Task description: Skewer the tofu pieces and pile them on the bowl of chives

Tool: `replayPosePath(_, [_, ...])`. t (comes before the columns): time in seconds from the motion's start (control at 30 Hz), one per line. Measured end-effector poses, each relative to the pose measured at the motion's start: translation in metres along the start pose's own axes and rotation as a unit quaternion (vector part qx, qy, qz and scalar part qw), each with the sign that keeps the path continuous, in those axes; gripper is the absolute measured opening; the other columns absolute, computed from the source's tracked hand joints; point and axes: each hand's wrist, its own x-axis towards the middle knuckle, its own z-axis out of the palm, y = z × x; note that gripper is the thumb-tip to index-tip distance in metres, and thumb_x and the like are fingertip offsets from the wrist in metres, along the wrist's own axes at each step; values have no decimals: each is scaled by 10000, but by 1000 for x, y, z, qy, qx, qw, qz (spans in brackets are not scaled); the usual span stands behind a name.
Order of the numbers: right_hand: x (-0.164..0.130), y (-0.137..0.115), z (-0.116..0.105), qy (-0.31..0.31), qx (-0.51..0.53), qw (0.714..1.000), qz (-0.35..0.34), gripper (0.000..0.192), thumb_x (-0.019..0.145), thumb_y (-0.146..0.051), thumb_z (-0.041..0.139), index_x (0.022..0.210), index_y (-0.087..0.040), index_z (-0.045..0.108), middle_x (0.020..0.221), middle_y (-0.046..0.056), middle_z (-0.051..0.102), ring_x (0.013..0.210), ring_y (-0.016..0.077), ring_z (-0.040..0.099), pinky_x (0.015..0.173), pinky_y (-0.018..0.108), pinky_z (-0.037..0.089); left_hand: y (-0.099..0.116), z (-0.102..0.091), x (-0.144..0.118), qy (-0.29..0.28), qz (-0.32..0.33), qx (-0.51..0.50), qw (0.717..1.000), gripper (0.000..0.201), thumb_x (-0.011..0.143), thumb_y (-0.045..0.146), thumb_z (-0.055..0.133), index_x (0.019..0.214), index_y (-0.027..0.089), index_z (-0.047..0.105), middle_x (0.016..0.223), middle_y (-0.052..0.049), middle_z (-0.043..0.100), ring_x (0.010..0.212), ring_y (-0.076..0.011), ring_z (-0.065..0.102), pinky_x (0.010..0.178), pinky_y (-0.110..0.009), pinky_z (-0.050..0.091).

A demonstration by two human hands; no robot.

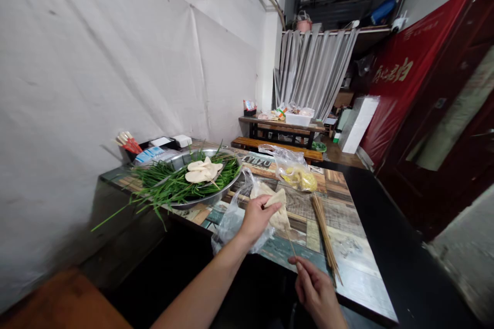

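A person's left hand (258, 218) pinches a pale, flat sheet (278, 203) between thumb and fingers above a wood-patterned table (363, 252), while the right hand (314, 285), at the near edge, grips a thin skewer (292, 247) by its lower end. The skewer runs up to the sheet's lower edge, where its tip is lost from sight; whether it has pierced the sheet cannot be told. The left hand's fingers cover part of the sheet, and whether it is one piece or several layers is hard to make out. A crumpled clear bag (231, 223), partly hidden by the left forearm, slumps at the near edge. Glare and folds blur the yellow contents of a second bag (301, 177) beyond the hands. At left, long green stalks (154, 187) spill over the rim of a metal bowl (208, 199) and past the table's edge, partly covered by a plate of pale pieces (203, 169). A skewer bundle (324, 236) lies just beside the right hand, its near ends close to the edge; bare tabletop stretches from there to the right-hand edge. Both forearms are cut off by the frame's bottom.
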Motion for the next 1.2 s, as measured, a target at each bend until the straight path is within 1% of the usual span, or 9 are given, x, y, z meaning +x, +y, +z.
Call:
replayPosePath(0.1, [2,-1,0,-1,9,1000,8,609,839,-551,335,1045,-15,537,386,-93,331,357,81,262,395,219,180,-4,6,-2,3,75,92,993,177,672,318,648,704,148,681,740,-25,614,740,-148,547,695,-220,401])
replayPosePath(0.17, [4,-3,0,10,9,1000,9,612,838,-554,335,1053,-19,541,391,-91,330,359,82,264,390,218,182,-8,11,-3,-14,85,108,990,163,673,308,646,691,150,684,748,-30,620,744,-151,550,705,-224,401])
replayPosePath(0.23, [6,-5,-1,29,1,1000,7,598,836,-549,350,1055,-31,555,409,-83,337,369,85,281,391,217,200,-10,14,-4,-25,51,81,995,191,678,325,639,707,142,686,724,-25,627,714,-150,551,674,-228,406])
replayPosePath(0.3, [6,-7,-1,47,-6,999,2,573,832,-539,375,1045,-48,580,424,-76,344,378,88,303,393,215,227,-11,15,-4,-13,-2,6,1000,248,688,350,628,802,137,684,722,-20,641,706,-152,560,657,-233,416])
replayPosePath(0.4, [4,-8,-1,65,3,998,-17,531,817,-529,417,1016,-84,627,416,-68,360,372,96,341,388,210,276,-9,11,-1,12,-57,-107,993,330,668,352,651,917,135,662,775,-30,665,742,-157,580,674,-238,434])
replayPosePath(0.53, [1,-5,0,81,15,996,-44,489,801,-518,456,994,-119,663,420,-52,406,388,109,399,407,208,344,-4,5,0,9,-137,-178,974,332,623,341,694,865,115,664,740,-49,670,645,-142,591,603,-233,452])
replayPosePath(0.67, [0,6,4,65,18,997,-38,465,820,-486,450,1026,-116,642,452,-54,392,419,116,406,446,217,359,-5,2,0,5,-199,-238,951,276,613,307,711,793,107,649,685,-52,662,566,-127,589,555,-235,470])
replayPosePath(0.87, [3,18,7,57,32,997,-41,453,845,-477,406,1036,-122,611,486,-58,368,437,118,382,472,229,341,-8,0,2,-4,-244,-272,931,202,611,234,716,740,103,631,675,-54,665,573,-127,605,579,-243,501])
replayPosePath(1.2, [8,27,10,46,63,996,-45,416,859,-457,401,1024,-114,569,527,-58,344,458,106,355,451,221,286,3,3,3,6,-286,-288,914,172,565,135,729,702,110,628,658,-29,664,575,-134,616,576,-250,507])
